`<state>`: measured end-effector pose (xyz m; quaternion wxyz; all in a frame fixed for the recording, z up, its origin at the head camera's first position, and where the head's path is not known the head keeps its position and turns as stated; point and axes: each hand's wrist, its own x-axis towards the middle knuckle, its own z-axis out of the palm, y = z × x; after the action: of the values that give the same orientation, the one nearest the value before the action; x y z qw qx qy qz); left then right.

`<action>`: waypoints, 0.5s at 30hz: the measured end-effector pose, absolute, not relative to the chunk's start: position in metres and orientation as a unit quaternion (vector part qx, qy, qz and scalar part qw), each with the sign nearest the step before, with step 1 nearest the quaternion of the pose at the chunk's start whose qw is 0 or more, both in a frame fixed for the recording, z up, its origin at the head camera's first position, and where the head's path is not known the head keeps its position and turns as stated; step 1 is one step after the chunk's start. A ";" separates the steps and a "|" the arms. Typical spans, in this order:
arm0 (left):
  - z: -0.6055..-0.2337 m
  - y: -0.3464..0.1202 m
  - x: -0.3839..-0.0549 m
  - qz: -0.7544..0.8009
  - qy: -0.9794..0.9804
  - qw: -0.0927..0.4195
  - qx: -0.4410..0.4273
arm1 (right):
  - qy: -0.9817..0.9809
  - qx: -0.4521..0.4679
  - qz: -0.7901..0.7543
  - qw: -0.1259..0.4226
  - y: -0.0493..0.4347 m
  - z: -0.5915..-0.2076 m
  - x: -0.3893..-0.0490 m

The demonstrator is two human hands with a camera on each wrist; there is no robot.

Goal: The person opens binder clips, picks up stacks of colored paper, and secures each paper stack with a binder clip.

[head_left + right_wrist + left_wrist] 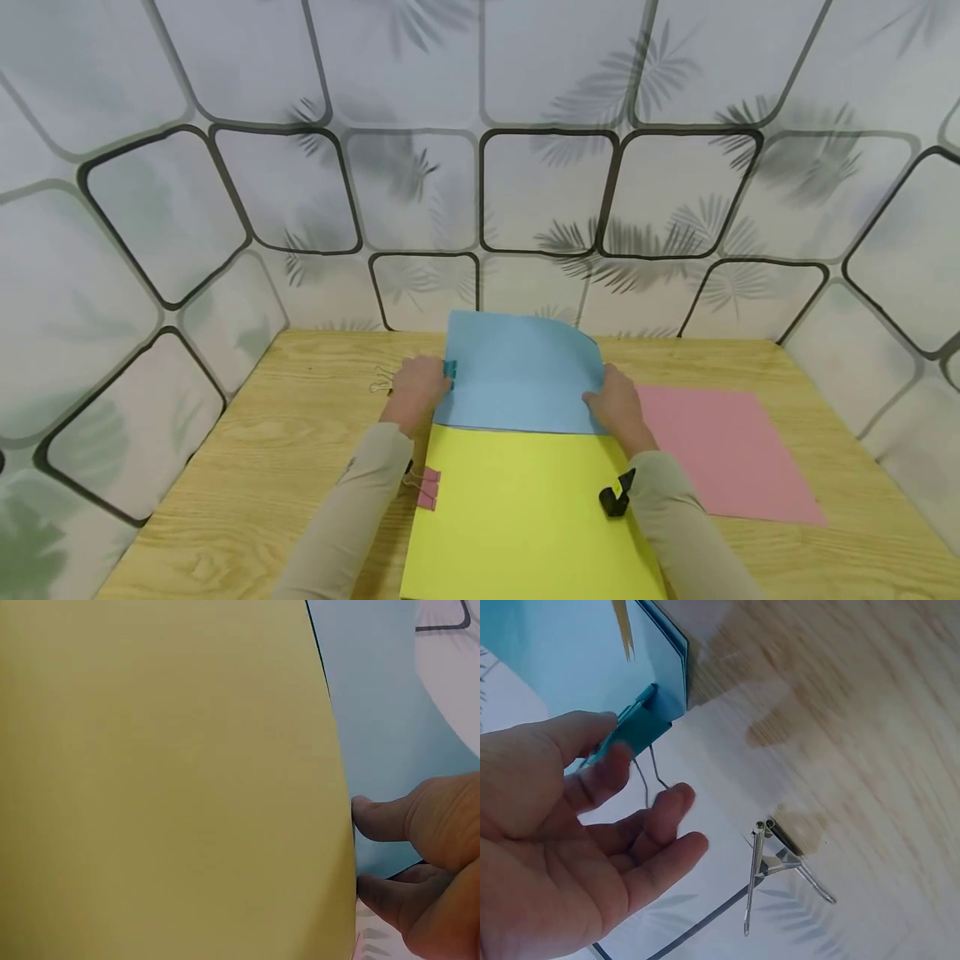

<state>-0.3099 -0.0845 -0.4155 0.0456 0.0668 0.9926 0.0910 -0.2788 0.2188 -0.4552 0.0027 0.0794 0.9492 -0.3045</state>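
With thumb and index finger, my left hand pinches a teal binder clip at the left edge of a blue sheet. The clip's wire handles point toward the lower fingers in the left wrist view, and its jaws sit over the paper's edge. Across the sheet, my right hand pinches the blue paper's right edge, thumb on the near face. The blue sheet's far edge is raised and curves at the right corner. A yellow sheet lies nearer to me, with a pink binder clip on its left edge.
A pink sheet lies flat on the wooden table, right of my right forearm. Beyond my left hand is a metallic binder clip with spread wire handles. A patterned backdrop rises behind and beside the table.
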 end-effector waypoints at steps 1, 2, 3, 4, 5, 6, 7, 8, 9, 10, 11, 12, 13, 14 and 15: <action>-0.416 -0.084 -0.309 0.077 0.993 0.045 0.072 | 0.949 0.082 -0.305 0.005 0.219 -0.455 -0.280; -0.417 -0.083 -0.308 0.064 0.994 0.044 0.078 | 0.948 0.085 -0.305 0.006 0.219 -0.456 -0.281; -0.418 -0.083 -0.308 0.053 0.994 0.044 0.082 | 0.947 0.088 -0.308 0.007 0.219 -0.457 -0.281; -0.418 -0.082 -0.307 0.046 0.994 0.045 0.087 | 0.946 0.091 -0.311 0.005 0.219 -0.457 -0.282; -0.419 -0.082 -0.306 0.040 0.994 0.047 0.092 | 0.945 0.093 -0.312 0.002 0.219 -0.457 -0.282; -0.420 -0.082 -0.306 0.039 0.994 0.047 0.094 | 0.944 0.096 -0.315 0.000 0.219 -0.458 -0.283; -0.421 -0.082 -0.306 0.038 0.993 0.050 0.096 | 0.943 0.099 -0.318 0.001 0.219 -0.458 -0.283; -0.422 -0.083 -0.306 0.038 0.993 0.052 0.097 | 0.942 0.100 -0.320 0.000 0.219 -0.459 -0.283; -0.422 -0.083 -0.306 0.040 0.993 0.055 0.098 | 0.942 0.100 -0.322 0.000 0.219 -0.459 -0.283; -0.423 -0.084 -0.306 0.043 0.993 0.057 0.099 | 0.941 0.102 -0.324 0.000 0.218 -0.459 -0.283; -0.423 -0.084 -0.305 0.046 0.992 0.058 0.099 | 0.940 0.103 -0.324 0.000 0.218 -0.459 -0.283; -0.423 -0.084 -0.305 0.049 0.992 0.059 0.099 | 0.940 0.101 -0.325 0.000 0.218 -0.460 -0.283; -0.423 -0.084 -0.305 0.051 0.992 0.059 0.099 | 0.940 0.102 -0.325 0.000 0.218 -0.460 -0.283; -0.423 -0.085 -0.305 0.056 0.992 0.059 0.097 | 0.941 0.101 -0.324 -0.001 0.217 -0.460 -0.283; -0.423 -0.085 -0.304 0.059 0.992 0.059 0.096 | 0.942 0.099 -0.322 -0.002 0.217 -0.459 -0.283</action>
<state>-0.3042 -0.0846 -0.4228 0.0589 0.0956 0.9919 0.0588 -0.2826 0.2171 -0.4594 -0.0016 0.0990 0.9416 -0.3218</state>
